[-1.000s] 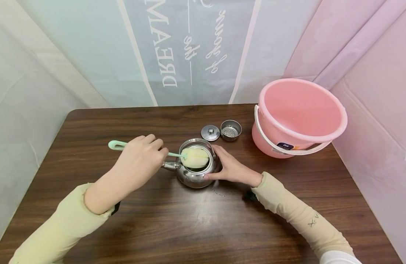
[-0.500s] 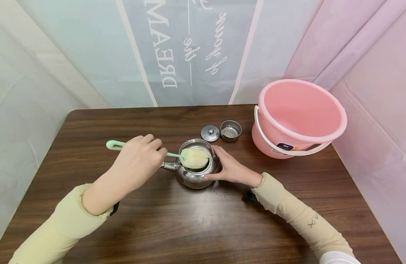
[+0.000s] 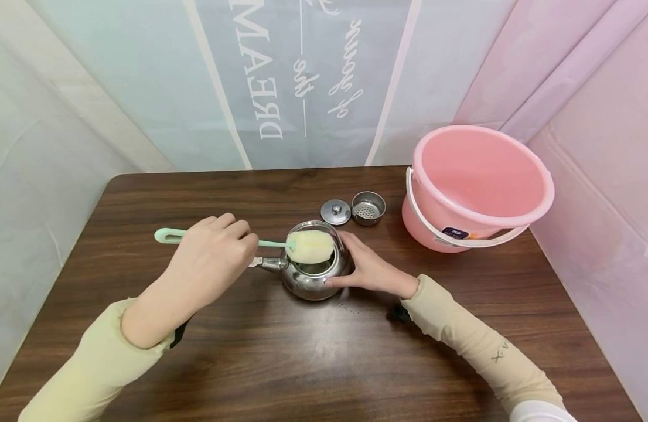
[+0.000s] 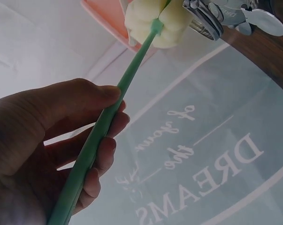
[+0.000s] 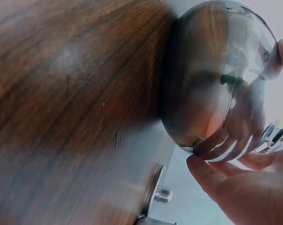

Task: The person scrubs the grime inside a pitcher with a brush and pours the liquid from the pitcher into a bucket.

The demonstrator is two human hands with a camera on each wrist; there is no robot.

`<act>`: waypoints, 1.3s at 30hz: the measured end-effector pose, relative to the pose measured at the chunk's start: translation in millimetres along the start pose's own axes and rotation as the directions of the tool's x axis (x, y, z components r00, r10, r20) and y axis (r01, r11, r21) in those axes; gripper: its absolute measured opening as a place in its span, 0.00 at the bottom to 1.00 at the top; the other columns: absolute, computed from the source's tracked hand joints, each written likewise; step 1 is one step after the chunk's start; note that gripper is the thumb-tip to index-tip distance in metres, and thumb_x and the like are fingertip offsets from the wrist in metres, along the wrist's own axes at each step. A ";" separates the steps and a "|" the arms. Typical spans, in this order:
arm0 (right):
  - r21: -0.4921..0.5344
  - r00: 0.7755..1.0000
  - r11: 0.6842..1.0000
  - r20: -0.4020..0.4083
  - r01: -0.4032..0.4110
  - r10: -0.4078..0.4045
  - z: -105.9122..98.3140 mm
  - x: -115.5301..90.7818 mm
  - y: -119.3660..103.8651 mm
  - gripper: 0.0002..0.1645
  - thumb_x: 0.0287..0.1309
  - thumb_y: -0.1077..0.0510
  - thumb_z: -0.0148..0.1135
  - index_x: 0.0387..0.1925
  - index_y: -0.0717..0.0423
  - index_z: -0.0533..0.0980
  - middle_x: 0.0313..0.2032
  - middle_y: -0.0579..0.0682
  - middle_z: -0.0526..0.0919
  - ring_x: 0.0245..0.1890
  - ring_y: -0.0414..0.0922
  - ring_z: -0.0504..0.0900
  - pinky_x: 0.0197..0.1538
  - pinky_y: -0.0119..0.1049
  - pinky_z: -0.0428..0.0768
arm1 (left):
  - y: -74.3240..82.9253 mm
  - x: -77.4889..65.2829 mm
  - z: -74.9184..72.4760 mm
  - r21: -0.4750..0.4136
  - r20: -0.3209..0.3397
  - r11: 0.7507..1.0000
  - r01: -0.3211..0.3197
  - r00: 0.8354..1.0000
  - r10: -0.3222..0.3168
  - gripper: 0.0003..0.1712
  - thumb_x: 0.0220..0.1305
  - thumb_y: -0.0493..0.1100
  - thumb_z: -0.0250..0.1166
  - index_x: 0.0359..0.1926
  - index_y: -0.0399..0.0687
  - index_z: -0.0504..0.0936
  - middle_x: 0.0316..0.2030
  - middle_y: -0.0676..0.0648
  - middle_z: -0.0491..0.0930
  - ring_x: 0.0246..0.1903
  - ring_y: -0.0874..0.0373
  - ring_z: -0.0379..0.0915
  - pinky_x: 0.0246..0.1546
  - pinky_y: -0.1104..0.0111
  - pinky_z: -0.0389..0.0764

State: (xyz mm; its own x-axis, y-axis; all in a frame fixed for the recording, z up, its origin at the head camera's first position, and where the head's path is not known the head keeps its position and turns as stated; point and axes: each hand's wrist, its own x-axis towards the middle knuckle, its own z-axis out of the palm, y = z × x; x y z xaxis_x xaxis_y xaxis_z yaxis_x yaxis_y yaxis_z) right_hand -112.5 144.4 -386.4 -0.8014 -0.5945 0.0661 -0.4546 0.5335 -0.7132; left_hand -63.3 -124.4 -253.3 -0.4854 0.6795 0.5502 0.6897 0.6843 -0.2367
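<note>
In the head view my left hand (image 3: pixel 208 258) grips the mint-green handle of a sponge brush (image 3: pixel 309 247). Its pale yellow sponge head is over the round mouth of a shiny metal teapot (image 3: pixel 310 287), covering part of the opening. The left wrist view shows thumb and fingers wrapped round the brush handle (image 4: pixel 96 138), below the sponge head (image 4: pixel 172 30). My right hand (image 3: pixel 371 269) holds the teapot by its right side, thumb in front and fingers behind; the right wrist view shows them along the curved metal body (image 5: pixel 202 70). The spout (image 3: pixel 271 264) points left.
Behind the teapot lie a small metal lid (image 3: pixel 336 212) with a knob and a perforated strainer cup (image 3: pixel 368 208). A pink bucket (image 3: pixel 426 220) with a white handle stands at the back right. A few droplets dot the wooden table (image 3: pixel 313 363) near the teapot.
My left hand has drawn left with the brush, and the sponge head has risen from inside the teapot's mouth to over its rim. The right hand and teapot stay put.
</note>
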 end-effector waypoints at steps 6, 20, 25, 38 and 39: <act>0.002 1.000 1.000 -0.007 0.019 -0.019 0.5 0.8 2.1 0.57 0.38 0.41 0.72 0.66 0.58 0.53 0.60 0.54 0.62 0.60 0.46 0.63 0.61 0.44 0.62 | -0.3 -7.8 4.6 -0.038 -0.095 0.995 0.094 0.991 -0.097 0.11 0.40 0.25 0.60 0.12 0.41 0.73 0.15 0.48 0.72 0.15 0.54 0.59 0.14 0.69 0.59; 0.006 0.999 0.999 -0.020 0.047 -0.046 -0.1 1.6 3.1 0.56 0.38 0.43 0.73 0.64 0.59 0.55 0.59 0.55 0.63 0.60 0.46 0.63 0.62 0.43 0.62 | 1.0 -25.3 11.2 -0.113 -0.139 0.913 0.392 0.904 -0.405 0.03 0.47 0.32 0.65 0.27 0.39 0.84 0.23 0.46 0.80 0.22 0.52 0.70 0.17 0.63 0.70; 0.006 0.999 0.999 -0.014 0.035 -0.035 0.4 1.0 3.0 0.56 0.38 0.43 0.73 0.65 0.58 0.55 0.59 0.54 0.63 0.60 0.46 0.63 0.62 0.43 0.62 | 0.5 -29.6 16.0 -0.134 -0.179 0.879 0.458 0.861 -0.476 0.03 0.47 0.31 0.66 0.27 0.39 0.84 0.23 0.46 0.80 0.22 0.51 0.70 0.16 0.61 0.69; -0.003 1.000 1.000 0.002 0.022 -0.022 1.4 -0.6 5.4 0.56 0.39 0.39 0.71 0.65 0.54 0.54 0.60 0.52 0.62 0.60 0.44 0.62 0.61 0.43 0.62 | -8.7 -40.7 27.9 -0.148 -0.161 0.826 0.544 0.811 -0.563 0.03 0.51 0.31 0.63 0.29 0.34 0.81 0.24 0.40 0.79 0.21 0.47 0.69 0.17 0.58 0.69; -0.002 1.000 1.000 0.003 0.024 -0.024 1.5 -0.7 5.6 0.56 0.39 0.39 0.71 0.65 0.54 0.54 0.60 0.52 0.62 0.60 0.44 0.62 0.61 0.43 0.62 | -9.4 -41.7 29.0 -0.150 -0.158 0.823 0.548 0.808 -0.567 0.03 0.51 0.31 0.63 0.30 0.34 0.81 0.24 0.40 0.79 0.22 0.47 0.69 0.18 0.58 0.69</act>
State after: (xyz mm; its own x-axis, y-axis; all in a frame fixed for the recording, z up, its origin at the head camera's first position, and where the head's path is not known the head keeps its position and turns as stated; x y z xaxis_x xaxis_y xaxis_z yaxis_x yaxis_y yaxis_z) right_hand -113.9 146.9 -391.5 -0.7893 -0.6086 0.0809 -0.4743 0.5208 -0.7098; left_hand -65.1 -151.5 -297.2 -0.6988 0.1195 0.7053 0.3824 0.8957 0.2271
